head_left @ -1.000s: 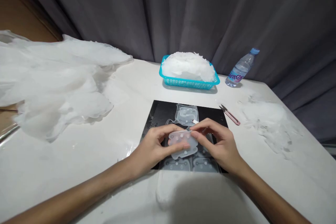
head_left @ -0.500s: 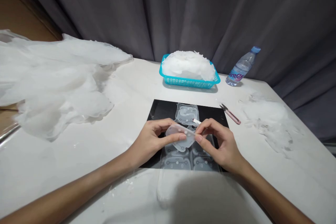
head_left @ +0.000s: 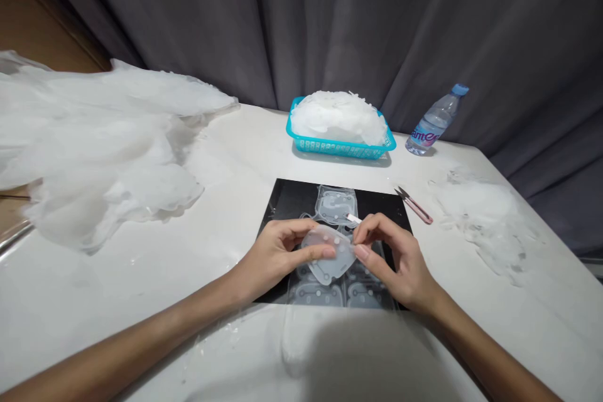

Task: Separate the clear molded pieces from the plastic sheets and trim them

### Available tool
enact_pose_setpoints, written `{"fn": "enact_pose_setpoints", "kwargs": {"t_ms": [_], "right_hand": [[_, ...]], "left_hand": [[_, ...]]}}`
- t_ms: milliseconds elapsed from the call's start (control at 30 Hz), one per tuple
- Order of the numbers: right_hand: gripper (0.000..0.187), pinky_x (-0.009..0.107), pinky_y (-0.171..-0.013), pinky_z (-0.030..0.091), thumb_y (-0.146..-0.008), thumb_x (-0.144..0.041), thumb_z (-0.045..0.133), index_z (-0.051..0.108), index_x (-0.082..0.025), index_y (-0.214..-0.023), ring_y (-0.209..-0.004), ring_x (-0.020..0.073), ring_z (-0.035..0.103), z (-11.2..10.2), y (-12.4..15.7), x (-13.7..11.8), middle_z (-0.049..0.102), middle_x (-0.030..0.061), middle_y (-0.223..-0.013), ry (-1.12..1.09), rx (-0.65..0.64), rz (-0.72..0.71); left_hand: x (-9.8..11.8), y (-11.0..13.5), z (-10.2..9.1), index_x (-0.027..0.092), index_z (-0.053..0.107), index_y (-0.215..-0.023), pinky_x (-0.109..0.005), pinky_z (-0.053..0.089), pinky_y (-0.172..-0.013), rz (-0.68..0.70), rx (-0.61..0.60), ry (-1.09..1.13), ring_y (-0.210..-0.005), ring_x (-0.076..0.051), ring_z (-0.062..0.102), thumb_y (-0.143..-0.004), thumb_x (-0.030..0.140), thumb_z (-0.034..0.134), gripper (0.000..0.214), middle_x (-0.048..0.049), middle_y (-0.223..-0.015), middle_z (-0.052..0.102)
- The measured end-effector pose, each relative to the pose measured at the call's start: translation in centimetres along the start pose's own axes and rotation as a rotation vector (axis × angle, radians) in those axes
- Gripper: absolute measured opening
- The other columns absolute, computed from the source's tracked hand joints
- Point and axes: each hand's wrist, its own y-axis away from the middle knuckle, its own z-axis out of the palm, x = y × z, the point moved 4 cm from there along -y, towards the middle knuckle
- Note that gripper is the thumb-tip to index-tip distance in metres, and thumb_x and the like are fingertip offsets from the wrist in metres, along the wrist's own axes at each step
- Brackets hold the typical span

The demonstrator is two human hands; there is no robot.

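Observation:
A translucent, milky rubber-like pad [head_left: 336, 267] with rounded corners and small dots is held up over a black mat [head_left: 294, 198]. My left hand [head_left: 289, 251] grips its left side, thumb on top and fingers behind. At its right edge, the thumb and index fingertips of my right hand [head_left: 393, 257] are pinched together on the rim. A small white strip [head_left: 353, 218] with a dark end sticks out beside my right index finger; whether that hand holds it I cannot tell. Under both hands, a clear moulded sheet [head_left: 318, 295] with several similar shapes lies on the mat.
Pink-handled thread snips [head_left: 417, 207] lie right of the mat. Behind stand a blue basket [head_left: 342, 149] heaped with white pieces and a water bottle [head_left: 433, 125]. A large pile of translucent sheets [head_left: 108, 151] covers the left; clear scraps [head_left: 490, 213] lie right.
The pad has turned to show more of its face and hangs slightly lower and further right. My right fingertips have shifted slightly right, still at its edge.

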Motion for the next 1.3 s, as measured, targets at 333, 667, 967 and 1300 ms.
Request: {"fn": "enact_pose_setpoints", "kwargs": {"t_ms": [333, 667, 967, 1300], "right_hand": [[0.007, 0.029, -0.069, 0.047, -0.1, -0.021, 0.064, 0.071, -0.023, -0.101, -0.075, 0.0147, 0.059, 0.9, -0.3, -0.5, 0.066, 0.0007, -0.084, 0.126, -0.016, -0.104], [0.007, 0.029, -0.067, 0.046, -0.095, -0.019, 0.061, 0.06, -0.021, -0.088, -0.07, 0.0147, 0.056, 0.6, -0.1, 0.0, 0.061, 0.0001, -0.08, 0.163, -0.037, -0.046], [0.008, 0.028, -0.065, 0.044, -0.092, -0.018, 0.058, 0.056, -0.022, -0.085, -0.068, 0.0143, 0.053, 0.5, -0.1, 0.4, 0.057, -0.0012, -0.077, 0.159, -0.024, -0.034], [0.011, 0.03, -0.064, 0.044, -0.096, -0.028, 0.062, 0.065, -0.02, -0.089, -0.069, 0.0155, 0.054, 0.2, -0.3, 0.6, 0.058, -0.0001, -0.077, 0.185, -0.037, -0.047]], "left_hand": [[0.2, 0.7, 0.0, 0.018, 0.078, -0.091, -0.024, 0.045, -0.07, 0.12, -0.008, -0.383, -0.075, -0.014, 0.061, -0.089, 0.039, 0.081, 0.021, 0.0017, -0.082, 0.072], [0.1, 0.5, -0.4, 0.018, 0.08, -0.094, -0.026, 0.045, -0.074, 0.32, -0.022, -0.467, -0.08, -0.016, 0.06, -0.092, 0.031, 0.079, 0.013, -0.0015, -0.082, 0.073], [0.2, 0.8, -0.2, 0.017, 0.072, -0.091, -0.026, 0.044, -0.069, 0.226, 0.052, -0.486, -0.075, -0.014, 0.058, -0.092, 0.039, 0.077, 0.023, 0.0016, -0.082, 0.066], [0.5, 0.9, -0.3, 0.017, 0.072, -0.086, -0.026, 0.044, -0.071, 0.315, 0.065, -0.479, -0.075, -0.014, 0.056, -0.095, 0.035, 0.075, 0.019, 0.0011, -0.081, 0.06]]}}
